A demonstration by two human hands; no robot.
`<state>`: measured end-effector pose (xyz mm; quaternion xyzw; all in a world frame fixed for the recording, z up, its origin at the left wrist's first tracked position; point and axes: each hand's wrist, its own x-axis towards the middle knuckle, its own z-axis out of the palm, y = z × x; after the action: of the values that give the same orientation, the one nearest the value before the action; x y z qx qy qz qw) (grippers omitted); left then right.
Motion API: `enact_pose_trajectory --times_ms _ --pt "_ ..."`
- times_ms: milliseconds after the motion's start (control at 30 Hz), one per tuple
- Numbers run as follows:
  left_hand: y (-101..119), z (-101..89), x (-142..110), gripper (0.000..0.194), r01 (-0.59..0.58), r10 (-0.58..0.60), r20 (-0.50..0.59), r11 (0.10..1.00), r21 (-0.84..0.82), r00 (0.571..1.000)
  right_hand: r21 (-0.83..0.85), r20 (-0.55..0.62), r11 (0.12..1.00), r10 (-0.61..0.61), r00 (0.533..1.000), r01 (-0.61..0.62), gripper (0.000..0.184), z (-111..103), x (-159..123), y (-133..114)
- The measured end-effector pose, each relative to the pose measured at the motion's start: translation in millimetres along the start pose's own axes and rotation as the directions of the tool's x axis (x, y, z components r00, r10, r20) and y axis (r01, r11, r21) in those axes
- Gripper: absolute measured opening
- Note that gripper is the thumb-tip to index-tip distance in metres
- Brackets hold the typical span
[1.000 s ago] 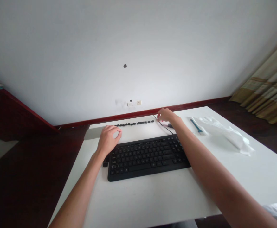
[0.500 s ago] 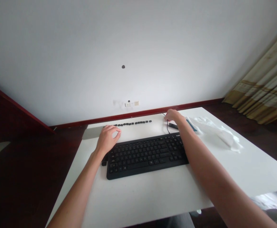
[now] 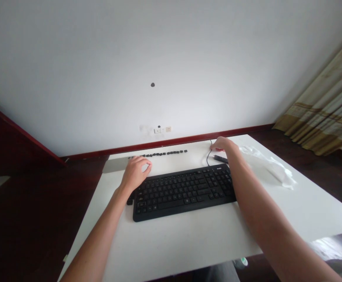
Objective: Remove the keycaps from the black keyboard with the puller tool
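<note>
The black keyboard [image 3: 185,188] lies on the white table, slightly turned. My left hand [image 3: 135,171] is over its far left corner, thumb and forefinger brought together in a loop; anything between the tips is too small to make out. Behind it a row of small black keycaps [image 3: 171,152] runs along the table's far side, its left end partly covered by that hand. Past the keyboard's far right corner, my right hand [image 3: 224,144] hovers by the thin black cable [image 3: 208,158], its fingers bent down and mostly hidden. A dark slim object [image 3: 219,159] lies beneath its wrist.
A crumpled white plastic bag [image 3: 266,166] lies on the table [image 3: 171,246] right of my forearm. A few loose black keycaps [image 3: 130,202] sit against the keyboard's left edge. The wall with sockets [image 3: 163,130] stands behind, a curtain [image 3: 320,105] at the right.
My right hand has shifted right, its forearm now covering the blue item seen before by the bag. My left thumb and forefinger look rounder, still by the keyboard's corner.
</note>
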<state>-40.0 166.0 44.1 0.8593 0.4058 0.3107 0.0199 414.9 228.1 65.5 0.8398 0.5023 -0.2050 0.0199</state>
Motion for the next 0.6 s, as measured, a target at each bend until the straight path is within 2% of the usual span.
enact_pose_trajectory --times_ms 167,267,367,500,600 --pt "8 0.4 1 0.014 -0.002 0.002 0.057 1.000 -0.015 0.998 0.009 -0.058 0.996 -0.085 0.995 0.085 0.028 3 -10 -12" --pt "11 -0.3 1 0.014 -0.002 0.004 0.089 1.000 -0.024 0.996 0.002 -0.065 0.994 -0.110 0.992 0.110 0.031 2 -20 -8" --pt "13 -0.5 2 0.014 -0.010 0.012 0.105 1.000 -0.021 0.994 -0.036 -0.137 0.983 -0.184 0.973 0.181 0.029 -2 -33 13" --pt "15 1.0 2 0.016 -0.030 0.032 0.107 0.999 -0.023 0.994 -0.090 -0.253 0.956 -0.293 0.922 0.279 0.026 -7 -54 56" --pt "19 1.9 3 0.016 -0.050 0.053 0.112 0.998 -0.025 0.992 -0.094 -0.149 0.941 -0.335 0.930 0.324 0.030 -6 -66 77"
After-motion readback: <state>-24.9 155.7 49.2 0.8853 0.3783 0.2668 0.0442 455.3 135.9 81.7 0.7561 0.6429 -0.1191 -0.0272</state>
